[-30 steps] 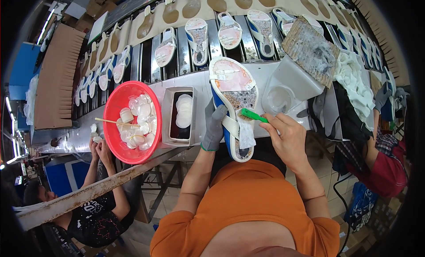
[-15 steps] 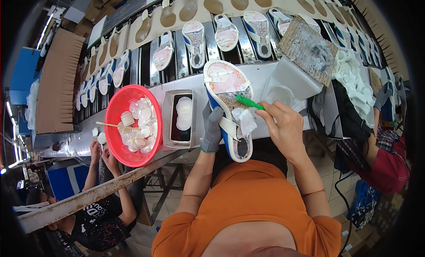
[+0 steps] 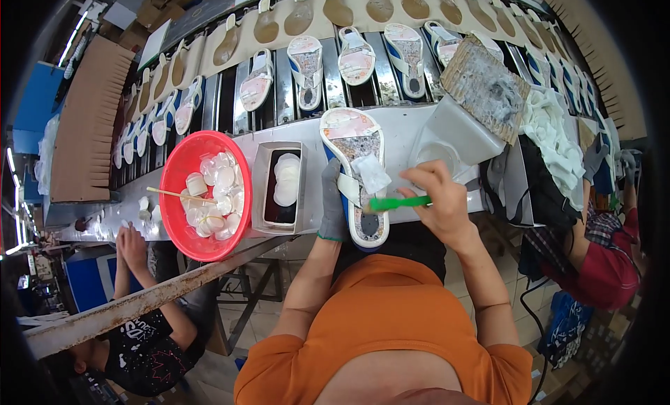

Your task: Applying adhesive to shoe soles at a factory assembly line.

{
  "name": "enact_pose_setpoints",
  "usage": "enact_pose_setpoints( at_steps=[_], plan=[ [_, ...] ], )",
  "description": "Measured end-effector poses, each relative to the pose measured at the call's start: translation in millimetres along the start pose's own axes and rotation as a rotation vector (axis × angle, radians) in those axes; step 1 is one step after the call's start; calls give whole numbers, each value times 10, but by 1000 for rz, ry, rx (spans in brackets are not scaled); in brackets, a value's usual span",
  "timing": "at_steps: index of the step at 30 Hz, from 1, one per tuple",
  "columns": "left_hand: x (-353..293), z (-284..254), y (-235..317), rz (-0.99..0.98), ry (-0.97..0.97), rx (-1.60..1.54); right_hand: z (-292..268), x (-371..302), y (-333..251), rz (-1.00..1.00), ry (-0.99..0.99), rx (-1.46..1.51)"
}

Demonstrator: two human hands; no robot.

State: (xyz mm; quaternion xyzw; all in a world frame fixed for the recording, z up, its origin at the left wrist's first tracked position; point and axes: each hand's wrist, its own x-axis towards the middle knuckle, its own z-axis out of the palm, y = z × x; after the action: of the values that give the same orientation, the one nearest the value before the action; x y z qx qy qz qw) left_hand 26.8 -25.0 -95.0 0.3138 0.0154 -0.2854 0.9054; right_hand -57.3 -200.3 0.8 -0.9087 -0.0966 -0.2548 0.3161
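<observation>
A white sandal with a blue-edged sole (image 3: 354,136) stands before me, its rough, speckled upper face turned toward me. My left hand (image 3: 333,208), in a grey glove, is closed round its left edge. My right hand (image 3: 441,204), bare, grips a green-handled brush (image 3: 399,203). The brush's head is over the lower part of the sandal, near the heel; I cannot tell if the bristles touch. A crumpled white piece (image 3: 371,173) lies across the sandal's middle by the strap.
A red basin (image 3: 169,223) holds white discs and a stick; beside it stands a grey tray (image 3: 258,216) with more discs. Sandals (image 3: 305,70) and insoles (image 3: 266,25) line the conveyor (image 3: 276,105). A worn board (image 3: 485,84) rests on a white container (image 3: 460,129). People work on both sides.
The brush has moved down from the sandal's middle toward its heel. The sandal is tilted differently, and the white piece now sits higher on it. My right hand has lowered.
</observation>
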Motion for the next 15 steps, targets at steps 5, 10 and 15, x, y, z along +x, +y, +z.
enact_pose_setpoints(
  at_steps=[5,10,15],
  plan=[
    [-28,-59,-74,-10,55,22,1,29,-64,-106,-101,-84],
    [-35,48,-66,-31,107,-31,-64,62,-163,-80,-100,44],
    [3,-106,-79,-46,118,-56,-144,68,-304,-100,-277,102]
  ],
)
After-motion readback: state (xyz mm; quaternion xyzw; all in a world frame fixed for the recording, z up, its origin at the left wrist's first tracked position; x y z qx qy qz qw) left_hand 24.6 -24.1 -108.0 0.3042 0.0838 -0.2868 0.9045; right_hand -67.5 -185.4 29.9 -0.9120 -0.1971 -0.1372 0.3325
